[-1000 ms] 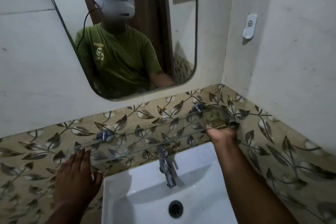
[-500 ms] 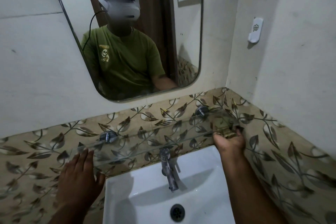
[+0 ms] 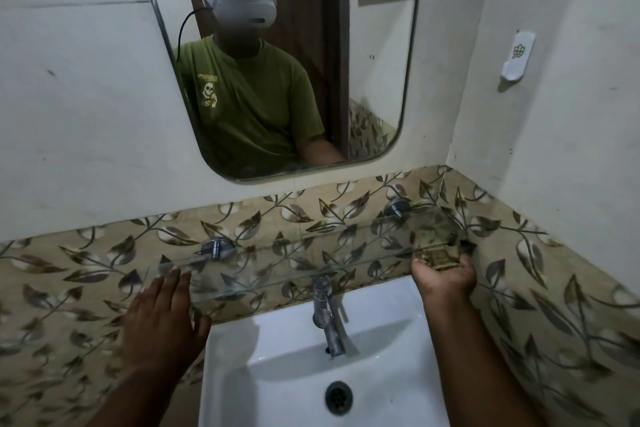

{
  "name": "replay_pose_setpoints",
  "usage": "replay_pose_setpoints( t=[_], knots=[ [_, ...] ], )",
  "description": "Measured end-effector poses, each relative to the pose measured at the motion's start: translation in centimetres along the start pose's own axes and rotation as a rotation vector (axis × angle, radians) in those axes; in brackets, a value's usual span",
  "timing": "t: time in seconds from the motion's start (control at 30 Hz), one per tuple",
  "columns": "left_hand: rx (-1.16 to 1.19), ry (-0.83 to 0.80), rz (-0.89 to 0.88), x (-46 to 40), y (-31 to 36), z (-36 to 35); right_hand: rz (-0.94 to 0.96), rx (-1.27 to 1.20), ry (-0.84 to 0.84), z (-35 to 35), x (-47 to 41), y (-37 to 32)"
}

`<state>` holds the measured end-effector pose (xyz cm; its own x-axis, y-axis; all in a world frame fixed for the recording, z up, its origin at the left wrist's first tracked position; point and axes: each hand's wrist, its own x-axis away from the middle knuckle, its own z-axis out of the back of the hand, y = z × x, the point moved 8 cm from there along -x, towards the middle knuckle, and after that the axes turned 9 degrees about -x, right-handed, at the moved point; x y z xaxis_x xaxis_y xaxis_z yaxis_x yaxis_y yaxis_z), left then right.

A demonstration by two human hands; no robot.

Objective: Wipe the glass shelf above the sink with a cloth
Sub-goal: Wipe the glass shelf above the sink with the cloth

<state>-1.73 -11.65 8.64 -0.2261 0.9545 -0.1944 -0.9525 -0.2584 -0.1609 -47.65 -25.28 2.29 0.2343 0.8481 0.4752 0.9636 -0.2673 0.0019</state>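
Note:
A clear glass shelf (image 3: 294, 263) runs along the leaf-patterned wall above the white sink (image 3: 287, 357), held by two chrome brackets. My right hand (image 3: 445, 279) is at the shelf's right end, closed on a crumpled yellowish-brown cloth (image 3: 434, 251) that shows partly through the glass. Whether the cloth presses the top or the underside of the glass I cannot tell. My left hand (image 3: 162, 319) rests flat with fingers spread, fingertips touching the shelf's left front edge, holding nothing.
A steel tap (image 3: 327, 317) stands under the shelf's middle, over the drain (image 3: 338, 397). A mirror (image 3: 277, 55) hangs above. The side wall with a white hook (image 3: 517, 57) meets the shelf's right end in a corner.
My right hand with the cloth has slid a little toward me, from further back on the right end to its front edge. The left hand has stayed in place.

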Motion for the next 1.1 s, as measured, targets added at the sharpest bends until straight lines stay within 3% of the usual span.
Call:
replay_pose_setpoints(
  t=[0.17, 0.47, 0.63, 0.73, 0.8, 0.9, 0.97, 1.1],
  knots=[
    [0.031, 0.040, 0.000, 0.0, 0.0, 0.2, -0.091, 0.077, -0.011, 2.0, 2.6, 3.4],
    [0.050, 0.086, -0.033, 0.3, -0.1, 0.4, -0.436, 0.255, -0.054, 5.6, 8.0, 10.1],
    [0.060, 0.113, -0.046, 0.3, -0.1, 0.3, -0.410, 0.436, 0.019, 8.4, 8.0, 8.4],
    [0.063, 0.137, -0.047, 0.2, -0.1, 0.3, -0.392, 0.625, 0.176, 11.7, 5.8, 6.3],
    [0.060, 0.144, -0.039, 0.2, -0.1, 0.3, -0.457, 0.680, 0.264, 13.9, 4.5, 5.3],
    [0.062, 0.153, -0.021, 0.1, -0.1, 0.1, -0.584, 0.675, 0.215, 14.8, 2.2, 4.5],
    [0.074, 0.163, -0.009, 0.1, -0.2, 0.2, -0.431, 0.761, 0.173, 13.5, -0.3, 2.2],
    [0.080, 0.183, 0.009, 0.2, -0.1, 0.2, 0.206, 1.271, 0.089, 7.8, -4.0, -3.4]
  ],
)
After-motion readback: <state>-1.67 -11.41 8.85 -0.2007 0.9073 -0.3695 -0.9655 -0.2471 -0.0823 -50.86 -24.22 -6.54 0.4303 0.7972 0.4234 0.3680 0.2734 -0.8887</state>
